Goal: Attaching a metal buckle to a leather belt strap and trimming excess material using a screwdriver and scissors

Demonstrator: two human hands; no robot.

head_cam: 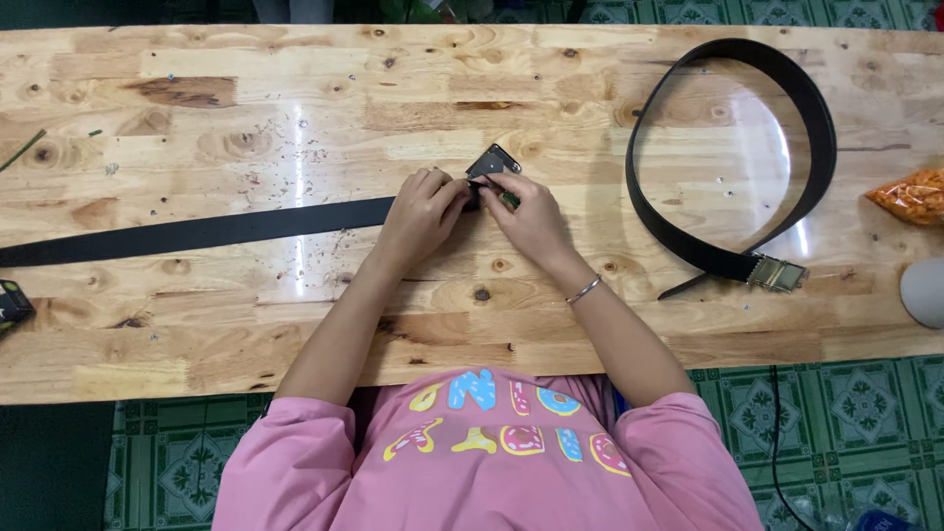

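Overhead view of a pale wooden desk (246,324) with knots and visible glued strips, set on a green patterned tile floor (836,433).

Packages: at the far right edge of the desk lies a clear bag (910,195) of orange contents, cut off by the frame. Just nearer, also at the right edge, a pale grey rounded object (924,291) is partly in view; what it is cannot be told. At the left edge, near side, a small dark object (12,303) with a yellow mark shows only in part.

Work piece: a flat black belt strap (197,232) runs from the left edge across the desk toward the centre, lying flat and slightly slanted. Its right end meets a dark metal buckle (494,162), tilted with one corner pointing far and right.

Hands: the left hand (421,211) is curled over the strap's end, fingers bent and pressing down on it. The right hand (531,214) pinches the buckle at its near edge, together with something small and green (510,200) at the fingertips; a thin bracelet (583,289) circles that wrist. The two hands touch one another at the centre of the desk.

To the right, well apart from the hands, a second dark belt (824,128) stands coiled on edge in a large loop, its brass-coloured buckle (777,273) on the near side.
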